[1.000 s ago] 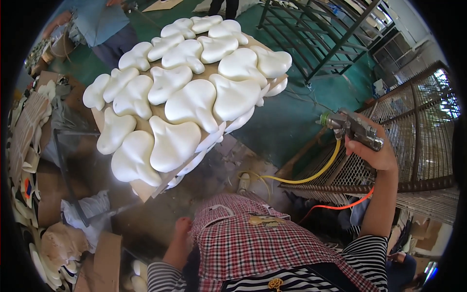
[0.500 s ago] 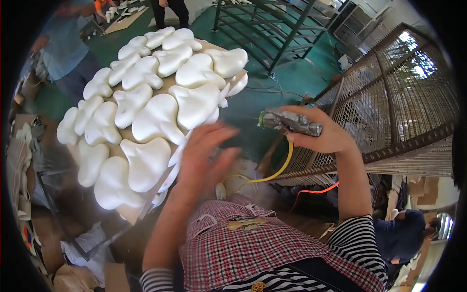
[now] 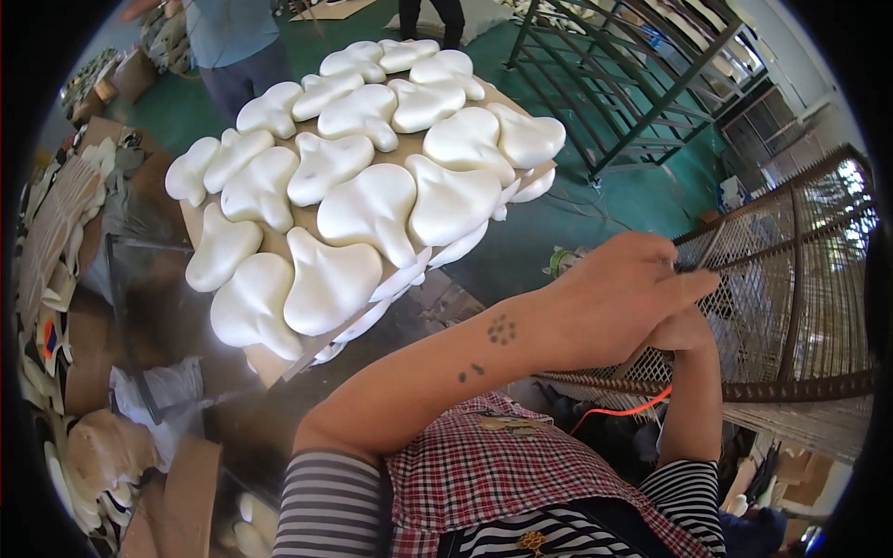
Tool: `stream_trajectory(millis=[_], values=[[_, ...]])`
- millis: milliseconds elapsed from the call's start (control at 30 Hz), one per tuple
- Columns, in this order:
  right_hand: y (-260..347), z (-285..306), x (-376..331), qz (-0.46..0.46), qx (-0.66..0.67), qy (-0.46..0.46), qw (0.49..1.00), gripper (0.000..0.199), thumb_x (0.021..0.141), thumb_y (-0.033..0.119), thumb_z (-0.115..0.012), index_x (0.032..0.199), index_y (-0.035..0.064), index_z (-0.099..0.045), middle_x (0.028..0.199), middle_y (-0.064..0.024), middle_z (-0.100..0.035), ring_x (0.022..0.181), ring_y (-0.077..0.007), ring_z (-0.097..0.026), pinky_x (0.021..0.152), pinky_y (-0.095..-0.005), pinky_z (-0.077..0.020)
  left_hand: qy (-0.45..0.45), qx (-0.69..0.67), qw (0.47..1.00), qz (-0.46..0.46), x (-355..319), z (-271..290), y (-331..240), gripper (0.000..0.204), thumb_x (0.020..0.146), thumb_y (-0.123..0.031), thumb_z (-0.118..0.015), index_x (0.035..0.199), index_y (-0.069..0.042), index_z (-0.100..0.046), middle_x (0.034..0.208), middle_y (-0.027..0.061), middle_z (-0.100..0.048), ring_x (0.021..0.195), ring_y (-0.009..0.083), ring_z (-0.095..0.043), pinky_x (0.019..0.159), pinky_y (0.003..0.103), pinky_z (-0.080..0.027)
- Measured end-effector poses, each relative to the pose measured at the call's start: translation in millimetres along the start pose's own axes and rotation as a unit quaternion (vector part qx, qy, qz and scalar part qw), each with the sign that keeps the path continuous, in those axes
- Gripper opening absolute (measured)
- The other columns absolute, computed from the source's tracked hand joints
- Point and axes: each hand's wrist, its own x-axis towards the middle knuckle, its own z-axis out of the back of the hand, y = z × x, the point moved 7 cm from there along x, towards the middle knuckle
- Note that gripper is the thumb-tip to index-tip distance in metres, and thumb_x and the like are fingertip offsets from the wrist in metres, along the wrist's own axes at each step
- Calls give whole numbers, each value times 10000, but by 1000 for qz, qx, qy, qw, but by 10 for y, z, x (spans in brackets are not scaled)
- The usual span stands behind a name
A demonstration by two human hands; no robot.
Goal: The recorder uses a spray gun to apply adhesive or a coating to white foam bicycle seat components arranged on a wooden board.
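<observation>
My left hand (image 3: 619, 302) reaches across to the right, its forearm (image 3: 465, 367) in front of my body. It lies over my right hand (image 3: 684, 330), with its fingers bent together near a small dark piece that I cannot make out. Most of my right hand is hidden behind it. The green end of a grey hand-held air tool (image 3: 561, 261) shows beyond my left wrist; the rest of the tool is covered by my hands. To the left, smooth white lobed pieces (image 3: 367, 209) lie close together on a cardboard-topped stand (image 3: 270, 363).
A rack with comb-like edges and wire mesh (image 3: 763, 279) stands close on the right. An orange hose (image 3: 623, 411) passes below my right arm. Behind are a green metal frame (image 3: 614, 102) and a person in a blue top (image 3: 228, 37). Cardboard (image 3: 191, 493) lies at lower left.
My left hand has swung right, from beside the white pieces onto my right hand, and now covers most of the air tool. The view has shifted, so the white pieces appear further right.
</observation>
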Motion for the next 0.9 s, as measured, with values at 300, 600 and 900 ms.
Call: stream_trajectory(millis=[300, 600, 900], values=[[17, 208, 517, -110, 371, -20, 922, 540, 751, 49, -679, 1254, -6, -490, 894, -48, -634, 791, -91, -559, 729, -239, -449, -187, 66, 817, 541, -2586, 902, 750, 239, 821, -48, -590, 1047, 32, -594, 898, 159, -636, 811, 238, -630, 747, 317, -495], [-40, 223, 821, -129, 446, -36, 885, 535, 735, 34, -663, 1238, -36, -495, 818, -43, -613, 709, -75, -545, 655, -222, -439, 316, 125, 511, 790, -6709, -479, -65, 131, 716, -136, -559, 782, -41, -619, 694, 121, -627, 656, 263, -635, 577, 378, -494], [-266, 250, 835, -128, 410, -37, 902, 553, 736, 78, -665, 1247, -33, -489, 816, -56, -591, 722, -110, -557, 679, -235, -456, 68, 68, 516, 851, -6679, -414, -79, 121, 773, -104, -536, 796, -9, -608, 631, 89, -581, 459, 181, -548, 394, 297, -411]])
